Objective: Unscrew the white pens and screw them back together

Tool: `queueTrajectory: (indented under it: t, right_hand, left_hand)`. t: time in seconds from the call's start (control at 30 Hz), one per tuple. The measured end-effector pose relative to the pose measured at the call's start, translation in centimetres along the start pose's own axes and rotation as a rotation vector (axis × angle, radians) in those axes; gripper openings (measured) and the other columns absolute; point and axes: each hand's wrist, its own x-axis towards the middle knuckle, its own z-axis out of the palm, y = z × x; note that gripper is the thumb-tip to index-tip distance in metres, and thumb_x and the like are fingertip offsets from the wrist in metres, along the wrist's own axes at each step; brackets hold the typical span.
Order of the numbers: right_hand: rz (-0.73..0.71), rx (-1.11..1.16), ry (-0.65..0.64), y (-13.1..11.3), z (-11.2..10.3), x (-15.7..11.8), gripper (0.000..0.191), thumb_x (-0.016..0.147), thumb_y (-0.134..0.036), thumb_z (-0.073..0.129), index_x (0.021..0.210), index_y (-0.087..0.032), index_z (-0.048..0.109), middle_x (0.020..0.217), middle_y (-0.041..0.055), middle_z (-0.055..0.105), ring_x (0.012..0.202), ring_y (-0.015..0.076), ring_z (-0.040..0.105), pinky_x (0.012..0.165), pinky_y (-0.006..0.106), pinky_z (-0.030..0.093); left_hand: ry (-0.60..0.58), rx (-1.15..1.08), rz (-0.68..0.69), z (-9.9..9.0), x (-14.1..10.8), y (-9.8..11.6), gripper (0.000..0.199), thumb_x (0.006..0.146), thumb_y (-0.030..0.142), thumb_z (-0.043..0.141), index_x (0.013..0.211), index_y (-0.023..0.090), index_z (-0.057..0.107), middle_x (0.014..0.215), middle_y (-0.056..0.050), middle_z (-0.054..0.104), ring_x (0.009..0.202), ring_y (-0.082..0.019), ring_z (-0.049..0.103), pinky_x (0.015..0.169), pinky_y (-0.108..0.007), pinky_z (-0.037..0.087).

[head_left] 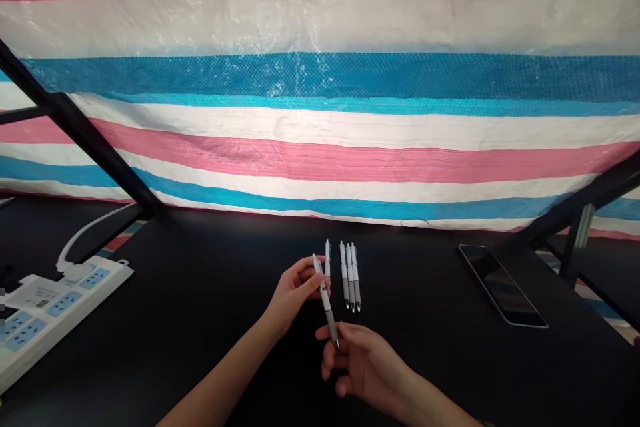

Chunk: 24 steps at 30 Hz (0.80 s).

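Note:
A white pen with a grey grip [326, 300] is tilted above the black table, its tip pointing down toward me. My left hand [299, 290] pinches its upper part between thumb and fingers. Around the grey lower end are the thumb and index finger of my right hand [363, 363]; its other fingers are loosely curled. Another white pen [327, 257] shows just behind my left fingertips, its lower part hidden by them. Several similar pens [351, 277] lie side by side on the table, a little to the right, tips toward me.
A phone [503, 285] lies on the black table [210, 267] at the right. At the left edge sits a white power strip [63, 313] with a plug and cable. Black metal bars [100, 140] stand at both sides, before a striped sheet [320, 160].

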Motion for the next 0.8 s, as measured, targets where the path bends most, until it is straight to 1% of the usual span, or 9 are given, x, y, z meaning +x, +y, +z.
queueTrajectory:
  t: [0.03, 0.1, 0.2, 0.33, 0.43, 0.53, 0.73, 0.8]
  right_hand:
    - [0.006, 0.01, -0.013, -0.08, 0.1, -0.09, 0.04, 0.082, -0.043, 0.054, 0.101, -0.009, 0.06, 0.075, 0.0068, 0.061, 0.071, 0.018, 0.061, 0.054, 0.025, 0.041]
    - [0.016, 0.027, -0.032, -0.2, 0.27, -0.24, 0.041, 0.083, -0.043, 0.052, 0.103, -0.008, 0.06, 0.084, 0.0096, 0.062, 0.078, 0.0196, 0.061, 0.063, 0.028, 0.043]
    - [0.029, 0.043, -0.039, -0.23, 0.36, -0.24, 0.041, 0.085, -0.043, 0.049, 0.101, -0.007, 0.062, 0.085, 0.0103, 0.063, 0.078, 0.0198, 0.061, 0.069, 0.03, 0.043]
    - [0.036, 0.052, -0.036, -0.12, 0.33, -0.08, 0.042, 0.086, -0.042, 0.046, 0.1, -0.006, 0.063, 0.083, 0.0103, 0.063, 0.077, 0.0197, 0.06, 0.07, 0.031, 0.043]
    - [0.04, 0.048, -0.037, -0.13, 0.38, -0.11, 0.042, 0.086, -0.043, 0.046, 0.1, -0.007, 0.062, 0.082, 0.0101, 0.062, 0.075, 0.0192, 0.06, 0.07, 0.031, 0.042]
    - [0.033, 0.05, -0.051, -0.18, 0.44, -0.18, 0.041, 0.086, -0.042, 0.046, 0.1, -0.007, 0.062, 0.084, 0.0104, 0.062, 0.076, 0.0191, 0.06, 0.071, 0.032, 0.042]
    - [0.031, 0.055, -0.061, -0.16, 0.3, -0.24, 0.043, 0.089, -0.041, 0.042, 0.102, -0.005, 0.061, 0.085, 0.0115, 0.061, 0.077, 0.0197, 0.06, 0.073, 0.032, 0.042]
    - [0.03, 0.057, -0.068, -0.11, 0.26, -0.28, 0.042, 0.089, -0.04, 0.042, 0.103, -0.005, 0.061, 0.086, 0.0115, 0.061, 0.077, 0.0197, 0.06, 0.073, 0.032, 0.042]
  left_hand:
    - [0.01, 0.009, 0.011, 0.07, -0.05, 0.03, 0.044, 0.075, 0.031, 0.068, 0.115, 0.019, 0.054, 0.072, -0.003, 0.064, 0.067, -0.017, 0.062, 0.066, -0.03, 0.05]
    - [0.019, 0.022, 0.04, 0.18, -0.15, 0.05, 0.049, 0.075, 0.031, 0.068, 0.119, 0.022, 0.049, 0.07, -0.001, 0.064, 0.065, -0.016, 0.061, 0.063, -0.028, 0.049]
    - [0.01, 0.07, 0.057, 0.23, -0.24, -0.03, 0.041, 0.075, 0.031, 0.068, 0.111, 0.021, 0.051, 0.069, -0.001, 0.065, 0.063, -0.016, 0.061, 0.061, -0.028, 0.049]
    - [-0.002, 0.136, 0.055, 0.17, -0.25, -0.2, 0.034, 0.075, 0.03, 0.068, 0.104, 0.018, 0.054, 0.069, -0.003, 0.067, 0.061, -0.017, 0.062, 0.059, -0.028, 0.048]
    - [0.014, 0.151, 0.059, 0.17, -0.21, -0.26, 0.035, 0.077, 0.029, 0.066, 0.108, 0.018, 0.054, 0.068, -0.002, 0.066, 0.06, -0.016, 0.061, 0.059, -0.027, 0.047]
    - [0.0, 0.159, 0.047, 0.19, -0.2, -0.23, 0.039, 0.078, 0.029, 0.063, 0.114, 0.019, 0.053, 0.071, -0.002, 0.066, 0.062, -0.015, 0.061, 0.061, -0.027, 0.047]
    - [-0.006, 0.173, 0.058, 0.14, -0.24, -0.14, 0.037, 0.078, 0.029, 0.064, 0.111, 0.017, 0.054, 0.071, -0.004, 0.067, 0.062, -0.015, 0.061, 0.06, -0.027, 0.045]
    - [0.0, 0.17, 0.052, 0.15, -0.26, -0.14, 0.039, 0.079, 0.029, 0.064, 0.115, 0.018, 0.053, 0.073, -0.004, 0.067, 0.063, -0.015, 0.061, 0.06, -0.027, 0.045]
